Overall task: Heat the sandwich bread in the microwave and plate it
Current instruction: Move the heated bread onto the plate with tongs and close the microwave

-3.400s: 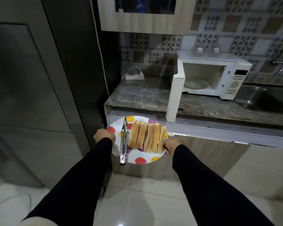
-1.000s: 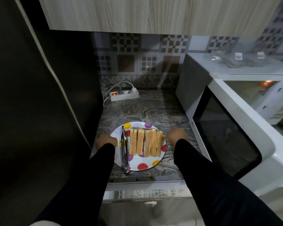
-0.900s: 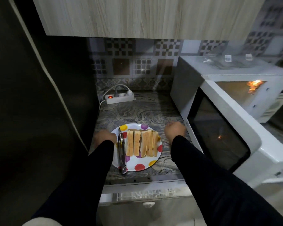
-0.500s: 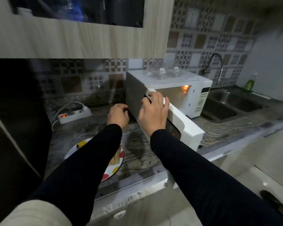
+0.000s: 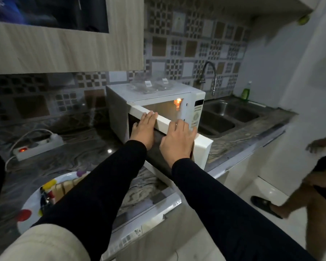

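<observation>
The white microwave (image 5: 119,108) stands on the marble counter with its lamp lit and its door (image 5: 202,150) partly open. My left hand (image 5: 143,129) lies flat on the door near the hinge side, fingers straight over its top edge. My right hand (image 5: 176,140) presses flat on the door further right, fingers extended. The polka-dot plate (image 5: 27,210) sits at the lower left on the counter, with sandwich bread slices (image 5: 61,188) and metal tongs (image 5: 44,197) on it, mostly hidden by my left sleeve.
A power strip (image 5: 38,146) with a red light lies at the back left. A double sink (image 5: 226,117) with a tap and a green bottle (image 5: 245,92) is to the right. Another person (image 5: 320,178) stands at the far right on the floor.
Both hands left the plate on the counter and moved up to the microwave door. My left hand, curled half a second ago, now lies flat on the door. A person has come into view.
</observation>
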A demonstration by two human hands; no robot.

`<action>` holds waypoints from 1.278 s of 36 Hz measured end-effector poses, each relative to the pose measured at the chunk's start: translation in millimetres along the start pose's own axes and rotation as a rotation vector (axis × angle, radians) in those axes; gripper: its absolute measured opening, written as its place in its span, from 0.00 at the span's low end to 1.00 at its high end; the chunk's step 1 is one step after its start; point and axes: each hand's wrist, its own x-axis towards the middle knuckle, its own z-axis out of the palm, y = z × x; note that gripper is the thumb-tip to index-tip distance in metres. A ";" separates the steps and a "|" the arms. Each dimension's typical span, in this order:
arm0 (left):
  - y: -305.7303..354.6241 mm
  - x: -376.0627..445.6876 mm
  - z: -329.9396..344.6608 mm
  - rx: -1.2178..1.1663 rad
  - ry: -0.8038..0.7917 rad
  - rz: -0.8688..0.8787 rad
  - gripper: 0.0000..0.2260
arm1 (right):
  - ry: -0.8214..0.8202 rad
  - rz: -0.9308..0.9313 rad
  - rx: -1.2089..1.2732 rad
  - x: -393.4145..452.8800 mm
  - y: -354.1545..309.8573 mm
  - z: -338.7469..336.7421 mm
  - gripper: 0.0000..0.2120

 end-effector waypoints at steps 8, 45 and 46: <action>20.8 28.3 22.2 0.066 0.062 0.001 0.32 | -0.045 -0.123 -0.011 28.8 57.7 30.0 0.26; 53.0 172.9 73.6 0.380 0.117 -0.254 0.37 | -0.401 -0.391 0.318 202.3 153.8 144.1 0.38; 52.6 173.9 76.1 0.401 0.112 -0.254 0.38 | -0.394 -0.378 0.324 205.2 155.3 147.3 0.38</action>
